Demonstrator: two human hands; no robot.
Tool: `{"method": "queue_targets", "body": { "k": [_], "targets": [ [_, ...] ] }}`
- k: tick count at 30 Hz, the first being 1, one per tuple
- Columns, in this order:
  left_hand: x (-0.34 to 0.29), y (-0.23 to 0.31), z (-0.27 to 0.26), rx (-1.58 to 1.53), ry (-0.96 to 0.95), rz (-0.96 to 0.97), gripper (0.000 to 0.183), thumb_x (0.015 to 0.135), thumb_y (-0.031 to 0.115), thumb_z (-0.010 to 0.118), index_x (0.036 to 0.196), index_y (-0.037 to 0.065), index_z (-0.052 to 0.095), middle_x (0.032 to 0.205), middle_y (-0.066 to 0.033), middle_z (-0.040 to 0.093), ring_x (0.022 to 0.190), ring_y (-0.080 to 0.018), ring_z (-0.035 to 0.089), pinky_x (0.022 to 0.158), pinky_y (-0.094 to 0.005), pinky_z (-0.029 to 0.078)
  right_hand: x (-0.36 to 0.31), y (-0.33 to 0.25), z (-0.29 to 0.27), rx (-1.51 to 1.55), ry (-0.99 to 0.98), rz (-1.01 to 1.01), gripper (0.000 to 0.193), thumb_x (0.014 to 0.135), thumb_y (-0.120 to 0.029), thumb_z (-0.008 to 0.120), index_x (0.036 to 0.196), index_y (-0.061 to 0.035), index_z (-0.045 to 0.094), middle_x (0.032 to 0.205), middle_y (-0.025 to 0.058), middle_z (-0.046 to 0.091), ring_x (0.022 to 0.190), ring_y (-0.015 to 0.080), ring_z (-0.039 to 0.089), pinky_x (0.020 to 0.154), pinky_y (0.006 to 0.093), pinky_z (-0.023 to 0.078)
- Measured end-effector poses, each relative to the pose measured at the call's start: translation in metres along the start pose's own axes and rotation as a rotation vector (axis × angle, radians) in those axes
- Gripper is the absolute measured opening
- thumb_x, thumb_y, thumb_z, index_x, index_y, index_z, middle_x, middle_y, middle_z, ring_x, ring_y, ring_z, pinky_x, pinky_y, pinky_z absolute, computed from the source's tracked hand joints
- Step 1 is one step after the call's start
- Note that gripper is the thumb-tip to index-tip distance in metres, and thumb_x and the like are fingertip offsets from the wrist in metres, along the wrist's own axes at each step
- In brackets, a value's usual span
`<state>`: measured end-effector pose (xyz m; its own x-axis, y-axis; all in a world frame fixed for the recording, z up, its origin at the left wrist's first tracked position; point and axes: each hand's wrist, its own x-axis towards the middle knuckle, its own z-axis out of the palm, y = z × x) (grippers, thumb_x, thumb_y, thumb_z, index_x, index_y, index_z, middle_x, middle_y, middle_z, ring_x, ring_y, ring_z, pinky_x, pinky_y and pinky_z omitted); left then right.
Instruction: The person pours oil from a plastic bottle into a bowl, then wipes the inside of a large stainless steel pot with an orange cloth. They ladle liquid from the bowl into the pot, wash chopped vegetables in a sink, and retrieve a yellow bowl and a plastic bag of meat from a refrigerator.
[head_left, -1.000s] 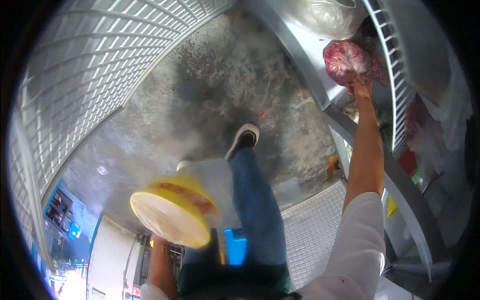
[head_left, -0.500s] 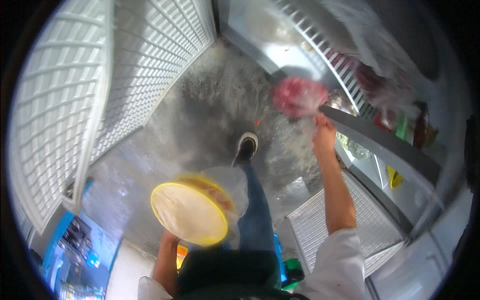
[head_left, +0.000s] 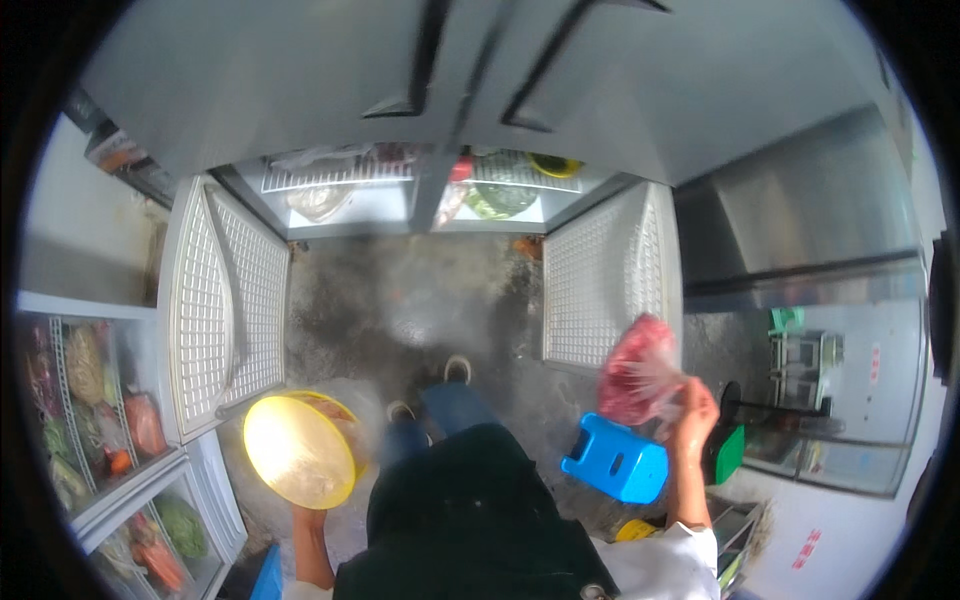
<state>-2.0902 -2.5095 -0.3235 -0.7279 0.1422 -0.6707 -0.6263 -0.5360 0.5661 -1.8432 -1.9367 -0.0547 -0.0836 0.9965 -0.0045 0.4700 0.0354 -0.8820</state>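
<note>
Right hand (head_left: pixel 692 412) raised, fingers clenched on a clear bag of red meat (head_left: pixel 637 372) | left hand hidden beneath a yellow bowl (head_left: pixel 297 450), grip unclear | blue stool (head_left: pixel 615 463) just below the bag | open fridge door (head_left: pixel 606 275) behind.

The grey, stained concrete floor (head_left: pixel 400 300) carries a blue plastic stool (head_left: pixel 616 462) at about four o'clock. The person's two shoes (head_left: pixel 457 369) stand near its middle. At twelve o'clock, the open refrigerator's lower shelves (head_left: pixel 345 205) hold bagged food.
</note>
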Motion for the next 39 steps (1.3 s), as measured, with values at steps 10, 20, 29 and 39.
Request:
{"method": "queue_targets", "body": {
  "k": [10,20,29,39],
  "targets": [
    [-0.054,-0.013,0.073,-0.043,-0.185,0.096,0.043,0.098,0.026,0.057,0.136,0.007,0.051,0.134,-0.0080,0.058,0.118,-0.0254,0.059,0.099,-0.0465,0.051,0.164,0.127,-0.161,0.161,0.390,-0.011,0.036,0.101,-0.033,0.053,0.092,0.0015,0.062,0.077,0.0076,0.061,0.061,0.0186,0.062,0.050,0.0329,0.054],
    [-0.119,0.065,0.039,-0.160,0.212,0.361,0.044,0.096,0.023,0.062,0.133,0.002,0.053,0.135,-0.0162,0.056,0.120,-0.0331,0.058,0.097,-0.0497,0.054,0.167,0.304,-0.095,0.369,-0.025,0.454,0.025,0.095,-0.017,0.052,0.078,-0.0002,0.059,0.073,0.0176,0.065,0.051,0.0290,0.062,0.039,0.0412,0.048],
    [-0.104,0.218,-0.033,-0.133,0.298,0.538,0.044,0.094,0.022,0.064,0.132,0.002,0.054,0.136,-0.0157,0.056,0.121,-0.0339,0.057,0.097,-0.0506,0.053,0.026,0.124,0.059,0.360,-0.301,0.400,0.030,0.098,-0.020,0.056,0.076,-0.0003,0.056,0.065,0.0069,0.054,0.048,0.0209,0.058,0.042,0.0347,0.051],
    [0.038,0.342,-0.073,-0.055,0.238,0.488,0.042,0.093,0.025,0.065,0.128,0.004,0.058,0.131,-0.0139,0.059,0.115,-0.0313,0.060,0.092,-0.0491,0.056,-0.067,0.020,0.222,0.334,-0.572,0.528,0.028,0.097,-0.022,0.060,0.078,-0.0018,0.060,0.077,0.0074,0.057,0.053,0.0200,0.056,0.045,0.0372,0.054]
  ]
}}
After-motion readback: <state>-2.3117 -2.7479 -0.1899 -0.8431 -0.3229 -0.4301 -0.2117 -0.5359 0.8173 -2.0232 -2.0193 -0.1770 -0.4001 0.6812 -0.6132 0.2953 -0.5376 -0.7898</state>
